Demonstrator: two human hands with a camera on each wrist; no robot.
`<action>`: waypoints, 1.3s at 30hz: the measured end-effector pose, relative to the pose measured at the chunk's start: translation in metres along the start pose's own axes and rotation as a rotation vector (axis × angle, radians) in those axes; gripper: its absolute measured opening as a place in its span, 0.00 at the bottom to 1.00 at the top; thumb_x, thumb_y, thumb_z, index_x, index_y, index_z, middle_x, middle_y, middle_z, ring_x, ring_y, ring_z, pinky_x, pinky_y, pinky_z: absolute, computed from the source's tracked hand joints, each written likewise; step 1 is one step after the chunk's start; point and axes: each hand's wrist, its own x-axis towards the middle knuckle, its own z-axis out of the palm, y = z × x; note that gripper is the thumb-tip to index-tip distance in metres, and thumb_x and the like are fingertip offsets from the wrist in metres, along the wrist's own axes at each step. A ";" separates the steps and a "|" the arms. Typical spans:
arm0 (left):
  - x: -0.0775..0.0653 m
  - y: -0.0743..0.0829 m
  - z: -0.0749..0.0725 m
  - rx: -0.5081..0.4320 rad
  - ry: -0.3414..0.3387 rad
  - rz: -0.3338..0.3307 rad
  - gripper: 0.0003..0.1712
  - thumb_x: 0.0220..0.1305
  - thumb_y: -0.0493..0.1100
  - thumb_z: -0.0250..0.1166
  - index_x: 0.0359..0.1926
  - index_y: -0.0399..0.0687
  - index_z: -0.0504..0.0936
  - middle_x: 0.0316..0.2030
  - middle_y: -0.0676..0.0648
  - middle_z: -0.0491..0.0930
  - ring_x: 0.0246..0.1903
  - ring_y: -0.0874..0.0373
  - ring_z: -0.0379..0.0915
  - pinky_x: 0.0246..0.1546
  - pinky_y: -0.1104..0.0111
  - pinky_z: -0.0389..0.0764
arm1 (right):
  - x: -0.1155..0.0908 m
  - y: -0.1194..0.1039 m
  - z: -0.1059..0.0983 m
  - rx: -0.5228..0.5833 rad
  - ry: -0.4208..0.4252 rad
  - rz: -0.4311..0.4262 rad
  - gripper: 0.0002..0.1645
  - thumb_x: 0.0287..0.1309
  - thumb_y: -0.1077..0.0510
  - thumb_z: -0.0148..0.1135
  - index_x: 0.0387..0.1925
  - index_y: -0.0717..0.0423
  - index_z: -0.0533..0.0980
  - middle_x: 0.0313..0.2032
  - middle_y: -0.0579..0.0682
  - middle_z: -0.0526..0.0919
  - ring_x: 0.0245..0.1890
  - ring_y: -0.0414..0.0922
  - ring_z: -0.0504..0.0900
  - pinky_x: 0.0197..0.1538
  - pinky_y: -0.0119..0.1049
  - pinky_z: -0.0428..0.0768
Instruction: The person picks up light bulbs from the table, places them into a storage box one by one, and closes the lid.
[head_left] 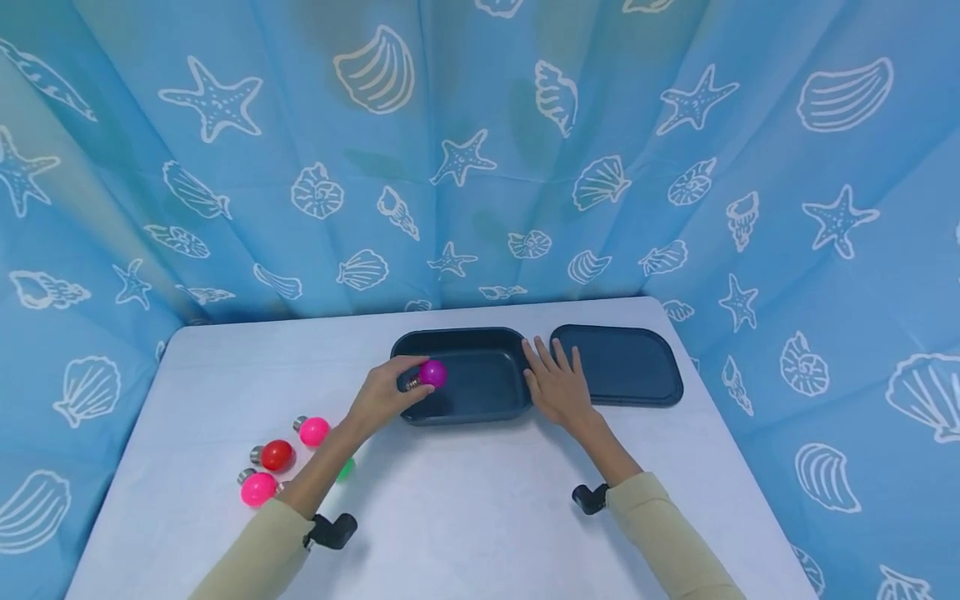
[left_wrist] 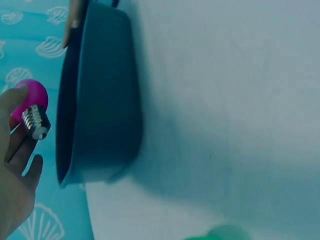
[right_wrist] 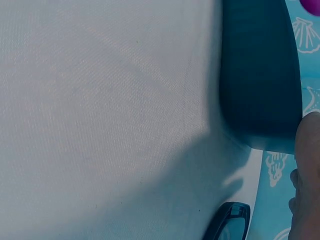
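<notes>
Between thumb and fingers, my left hand point(head_left: 380, 398) pinches a purple light bulb point(head_left: 433, 374) above the left part of a dark rectangular container point(head_left: 480, 414). The bulb's metal screw base point(left_wrist: 36, 121) shows in the left wrist view, below the purple globe. My right hand point(head_left: 558, 385) touches the container's right rim, its fingers straight and spread. Part of that hand lies at the right edge of the right wrist view, beside the container wall point(right_wrist: 260, 80).
A flat dark lid point(head_left: 626, 367) lies right of the container. On the table's left side lie a red bulb point(head_left: 277, 455), two pink bulbs point(head_left: 314, 431) and a green bulb point(head_left: 346, 469) partly hidden by my left arm. A blue shell-print curtain point(head_left: 465, 217) hangs behind the white table point(head_left: 480, 517).
</notes>
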 end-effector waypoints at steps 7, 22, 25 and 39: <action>0.018 0.003 0.022 0.054 -0.044 -0.014 0.30 0.62 0.44 0.73 0.63 0.41 0.77 0.59 0.40 0.77 0.61 0.44 0.72 0.59 0.52 0.76 | 0.001 0.000 0.000 -0.011 0.001 -0.002 0.33 0.79 0.48 0.33 0.79 0.50 0.49 0.76 0.57 0.53 0.75 0.62 0.47 0.73 0.63 0.40; 0.056 0.012 0.065 0.010 -0.083 -0.038 0.28 0.65 0.45 0.70 0.64 0.43 0.77 0.61 0.40 0.76 0.62 0.45 0.71 0.61 0.53 0.74 | -0.001 -0.002 -0.004 -0.051 -0.033 0.022 0.33 0.79 0.47 0.33 0.79 0.50 0.47 0.77 0.56 0.51 0.76 0.61 0.47 0.73 0.62 0.42; 0.063 0.014 0.070 -0.019 -0.080 -0.033 0.28 0.65 0.45 0.70 0.64 0.42 0.77 0.60 0.40 0.77 0.61 0.45 0.71 0.61 0.54 0.74 | -0.001 -0.001 -0.004 -0.061 -0.038 0.025 0.33 0.79 0.47 0.33 0.79 0.49 0.47 0.77 0.55 0.51 0.76 0.60 0.47 0.73 0.62 0.42; 0.085 0.019 0.090 0.011 -0.124 -0.093 0.27 0.68 0.44 0.68 0.65 0.40 0.75 0.63 0.38 0.74 0.63 0.45 0.70 0.62 0.55 0.72 | 0.000 -0.002 -0.003 -0.085 -0.062 0.029 0.33 0.79 0.46 0.31 0.80 0.48 0.46 0.77 0.55 0.50 0.76 0.60 0.46 0.73 0.62 0.41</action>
